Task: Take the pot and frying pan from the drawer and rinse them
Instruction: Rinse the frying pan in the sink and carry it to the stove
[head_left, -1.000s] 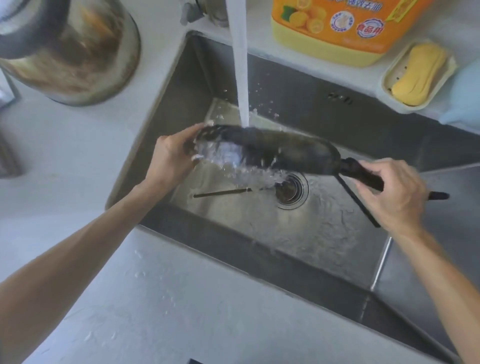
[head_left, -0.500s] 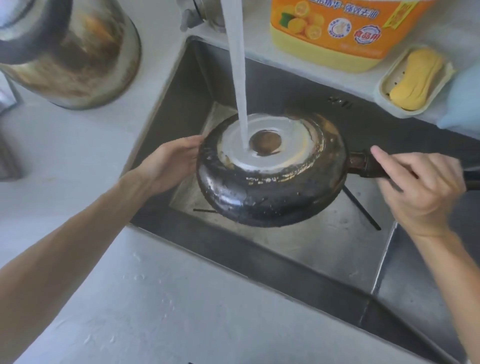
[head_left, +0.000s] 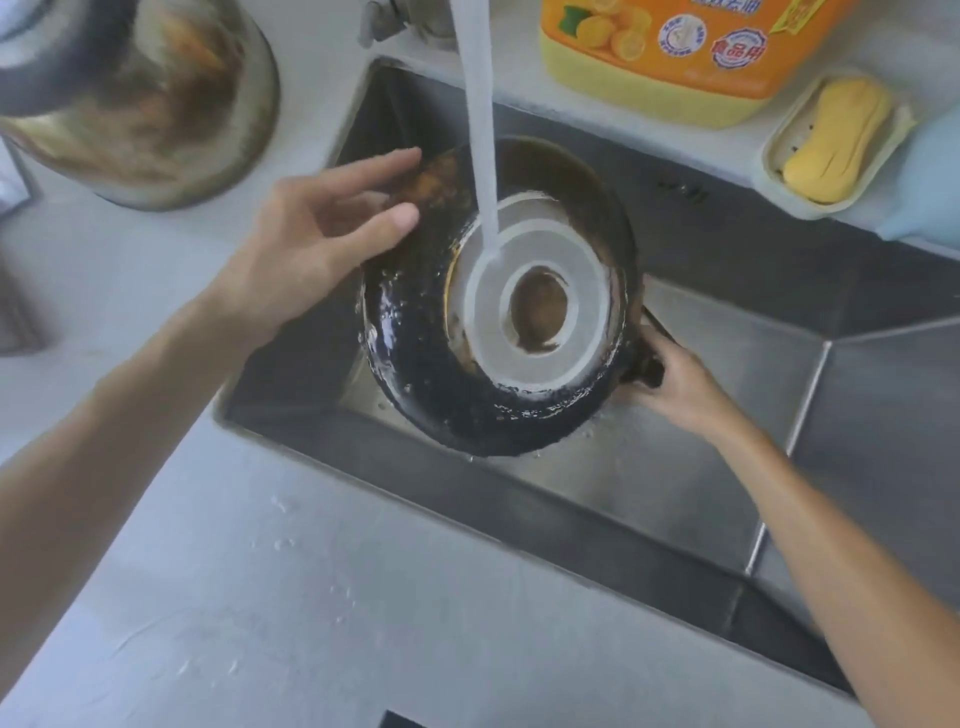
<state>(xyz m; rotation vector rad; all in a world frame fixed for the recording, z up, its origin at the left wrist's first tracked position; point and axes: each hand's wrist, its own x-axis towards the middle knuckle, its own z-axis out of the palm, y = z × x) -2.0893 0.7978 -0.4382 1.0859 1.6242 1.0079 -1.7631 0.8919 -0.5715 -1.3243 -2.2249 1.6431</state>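
The black frying pan (head_left: 415, 374) is held bottom-up and tilted over the steel sink (head_left: 779, 270). A stream of tap water (head_left: 480, 156) lands on the pan's pale round base. My left hand (head_left: 317, 239) lies with straight fingers against the pan's upper left edge. Low on the right, my right hand (head_left: 675, 389) grips the pan's handle, most of which is hidden behind the pan. A steel pot (head_left: 140, 93) stands on the counter at the top left.
An orange detergent bottle (head_left: 670, 47) and a yellow soap bar in a dish (head_left: 836, 140) sit on the ledge behind the sink. A wet grey counter (head_left: 311, 597) lies in front. A second basin (head_left: 893, 441) is to the right.
The pan has turned from edge-on to bottom-up and its handle has swung down to the lower right. My left hand has moved up onto the pan's upper edge with fingers spread.
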